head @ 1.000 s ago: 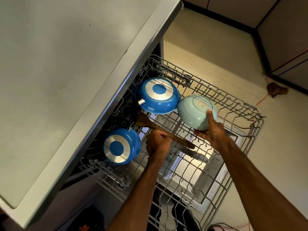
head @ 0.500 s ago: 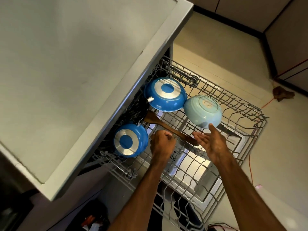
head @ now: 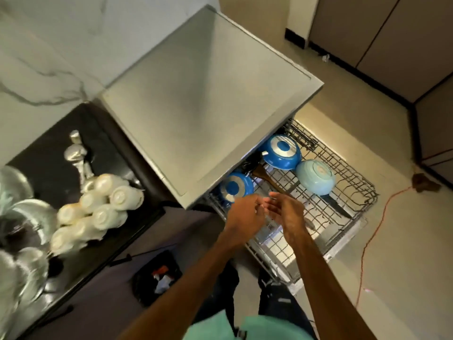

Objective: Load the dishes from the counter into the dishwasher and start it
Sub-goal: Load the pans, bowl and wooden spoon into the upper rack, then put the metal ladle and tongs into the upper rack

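Bowl (head: 316,176) rests upturned in the rack (head: 321,213) beyond the right hand (head: 288,212). That hand and the left hand (head: 241,214) hover slack-fingered, holding nothing.

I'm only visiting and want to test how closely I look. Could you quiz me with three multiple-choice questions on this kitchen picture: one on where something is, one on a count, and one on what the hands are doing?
1. Where is the pale blue bowl?
A on the floor; B upside down in the pulled-out rack; C in a hand.
2. How many blue pans sit in the rack?
A one; B four; C two.
3. What do the hands hold?
A nothing; B a sponge; C a glass bottle.

Answers:
1 B: it lies bottom up on the wires beside the larger blue pan.
2 C: the larger one plus the smaller blue pan nearer the hands.
3 A: the left hand and right hand hover over the rack with loose, empty fingers.
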Tool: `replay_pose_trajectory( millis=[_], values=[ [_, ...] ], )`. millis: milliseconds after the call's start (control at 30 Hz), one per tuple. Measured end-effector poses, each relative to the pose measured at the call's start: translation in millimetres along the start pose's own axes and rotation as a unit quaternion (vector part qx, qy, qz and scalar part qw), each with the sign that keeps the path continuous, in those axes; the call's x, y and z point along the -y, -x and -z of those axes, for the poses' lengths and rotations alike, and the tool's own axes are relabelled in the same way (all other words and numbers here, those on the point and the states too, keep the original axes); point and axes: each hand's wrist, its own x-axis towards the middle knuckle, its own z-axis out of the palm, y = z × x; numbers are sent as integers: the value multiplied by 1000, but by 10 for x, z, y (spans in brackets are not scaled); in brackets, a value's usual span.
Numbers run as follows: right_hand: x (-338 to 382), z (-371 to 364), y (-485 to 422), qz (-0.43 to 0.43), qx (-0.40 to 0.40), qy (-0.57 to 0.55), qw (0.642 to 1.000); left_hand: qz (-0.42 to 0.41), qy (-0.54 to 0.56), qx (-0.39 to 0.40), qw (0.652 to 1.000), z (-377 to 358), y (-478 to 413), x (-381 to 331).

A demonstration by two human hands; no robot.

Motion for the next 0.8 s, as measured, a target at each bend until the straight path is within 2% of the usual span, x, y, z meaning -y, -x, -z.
replay_pose_trajectory(
  millis=[267,367,567,800],
  values=[
    [-32,-814,1038,75,60,105,990,-48,84,-93,991,1123,782,385],
    [-180,-1286,1261,133,91,154,975,-46,103,-148,983,1559,942,818],
    [-425,-2441,1409,147,161,185,958,-34,137,-218,966,2463,1174,1729],
    [-631,-3623,1548,221,230,263,911,8,139,-275,951,3287,1078,2667]
  ],
)
